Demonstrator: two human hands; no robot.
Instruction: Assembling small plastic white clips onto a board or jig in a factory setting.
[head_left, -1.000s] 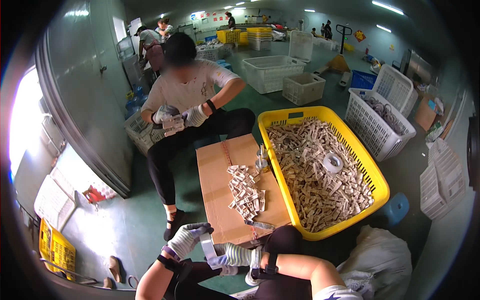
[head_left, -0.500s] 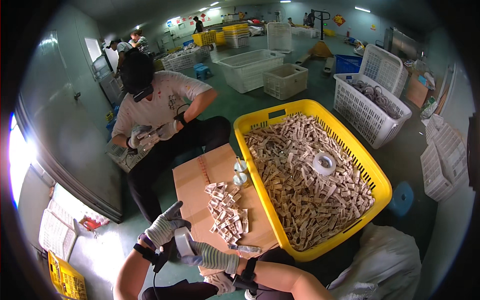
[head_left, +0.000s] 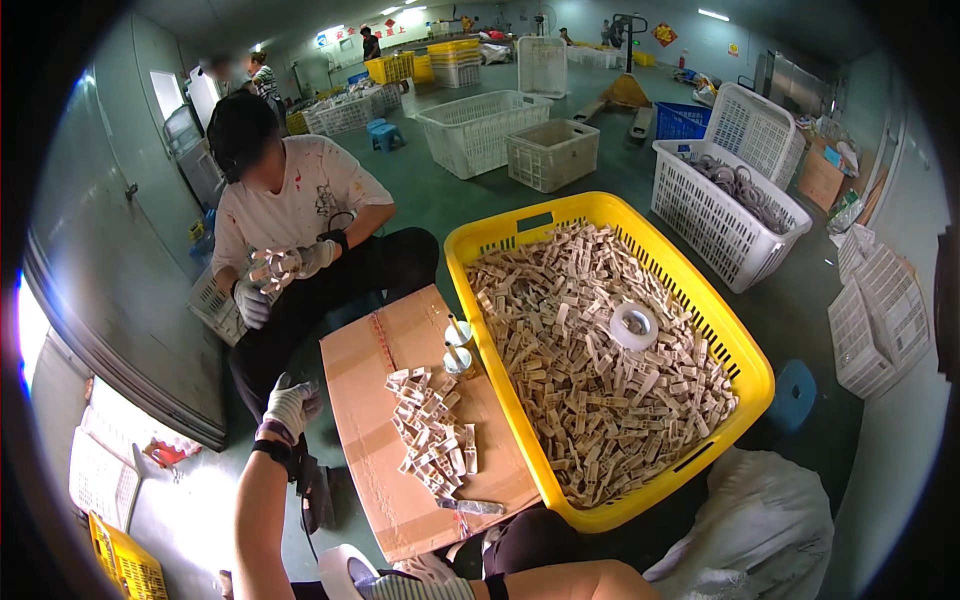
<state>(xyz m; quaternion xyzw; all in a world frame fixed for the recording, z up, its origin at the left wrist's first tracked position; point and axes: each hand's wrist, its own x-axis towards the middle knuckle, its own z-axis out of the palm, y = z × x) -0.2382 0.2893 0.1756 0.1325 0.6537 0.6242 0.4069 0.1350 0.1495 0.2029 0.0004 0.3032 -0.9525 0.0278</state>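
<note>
At the lower edge my right hand, in a striped grey glove, is closed on a roll of white tape, partly cut off by the frame. My left hand, gloved too, is raised left of a cardboard box with its fingers curled in; what they pinch, if anything, is too small to make out. On the box lies a heap of beige plastic pieces. A knife-like tool rests at the near edge, and two small jars with sticks in them stand at the far right.
A yellow basket full of similar pieces, with another tape roll on top, stands right of the box. Across from me a seated co-worker holds a cluster of pieces. White crates and a white sack are on the right.
My hands were close together at the tape roll and are now apart. The right hand has drawn the roll down toward me; the left has moved up and left. The view has shifted slightly.
</note>
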